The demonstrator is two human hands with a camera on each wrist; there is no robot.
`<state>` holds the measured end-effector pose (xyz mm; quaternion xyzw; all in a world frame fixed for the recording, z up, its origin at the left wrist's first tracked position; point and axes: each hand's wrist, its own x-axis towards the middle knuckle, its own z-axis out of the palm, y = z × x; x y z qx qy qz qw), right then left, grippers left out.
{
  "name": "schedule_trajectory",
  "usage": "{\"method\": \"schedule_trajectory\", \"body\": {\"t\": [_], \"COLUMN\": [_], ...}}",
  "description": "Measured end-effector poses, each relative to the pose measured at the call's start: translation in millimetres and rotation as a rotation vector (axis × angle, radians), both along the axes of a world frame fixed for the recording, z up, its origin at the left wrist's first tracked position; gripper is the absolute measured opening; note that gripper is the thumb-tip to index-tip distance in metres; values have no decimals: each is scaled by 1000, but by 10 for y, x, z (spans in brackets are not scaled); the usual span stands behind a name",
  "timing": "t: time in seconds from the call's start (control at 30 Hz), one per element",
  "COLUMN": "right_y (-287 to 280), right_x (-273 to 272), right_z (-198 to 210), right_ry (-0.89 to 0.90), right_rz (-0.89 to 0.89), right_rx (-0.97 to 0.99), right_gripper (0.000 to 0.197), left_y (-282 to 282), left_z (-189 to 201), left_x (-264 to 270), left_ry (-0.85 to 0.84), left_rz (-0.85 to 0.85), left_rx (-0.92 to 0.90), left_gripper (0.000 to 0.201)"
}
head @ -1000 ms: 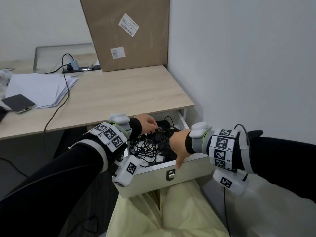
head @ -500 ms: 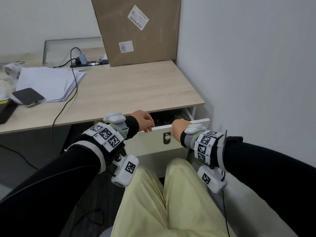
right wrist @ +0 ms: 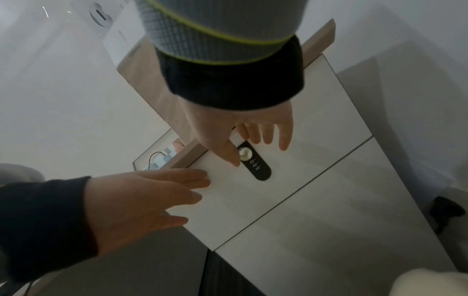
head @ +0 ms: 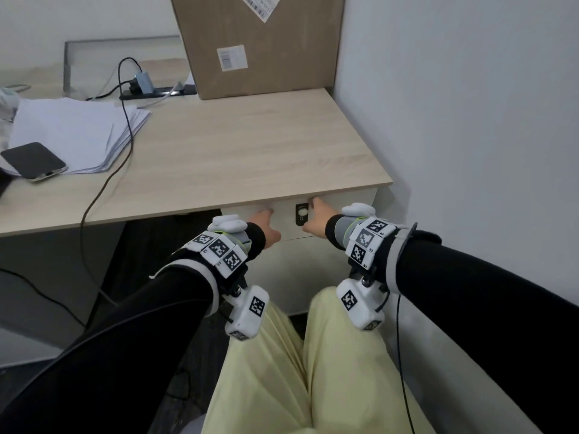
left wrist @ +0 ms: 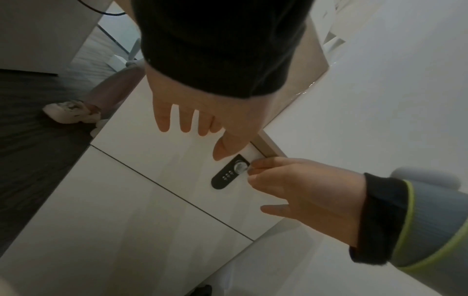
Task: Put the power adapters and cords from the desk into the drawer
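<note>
The drawer (head: 286, 222) sits shut flush under the desk (head: 238, 158) edge, so the adapters and cords cannot be seen. The left hand (head: 266, 228) lies with straight, slightly spread fingers (left wrist: 162, 120) flat against the drawer front left of the black lock (head: 301, 213), holding nothing; the right hand (head: 316, 219) presses the front just right of the lock with straight fingers (right wrist: 283, 138), thumb beside the knob, also holding nothing. Farther back on the desk lie papers (head: 78, 133), a phone (head: 33, 161), a box (head: 260, 45) and a plugged-in cable (head: 122, 98).
</note>
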<state>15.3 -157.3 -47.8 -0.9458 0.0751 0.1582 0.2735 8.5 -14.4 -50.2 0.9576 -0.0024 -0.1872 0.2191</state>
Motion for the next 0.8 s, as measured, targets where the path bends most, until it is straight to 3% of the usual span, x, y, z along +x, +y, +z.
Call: {"method": "schedule_trajectory", "body": {"t": [0.13, 0.3, 0.57, 0.8], "right_y": [23, 88, 190, 126], "right_x": [56, 170, 291, 224], "right_z": [-131, -147, -232, -42], "right_ry": [-89, -1, 100, 300], "right_rz": [-110, -177, -370, -445], "right_rx": [18, 36, 462, 674], "right_gripper": [45, 47, 44, 55], "left_y": [60, 85, 130, 66], "left_z": [-106, -203, -271, -136], "left_x": [109, 144, 205, 145], "left_ry": [-10, -14, -2, 12], "left_rz": [63, 80, 72, 61], "left_rx": [-29, -83, -92, -60], "left_gripper": [66, 65, 65, 65]}}
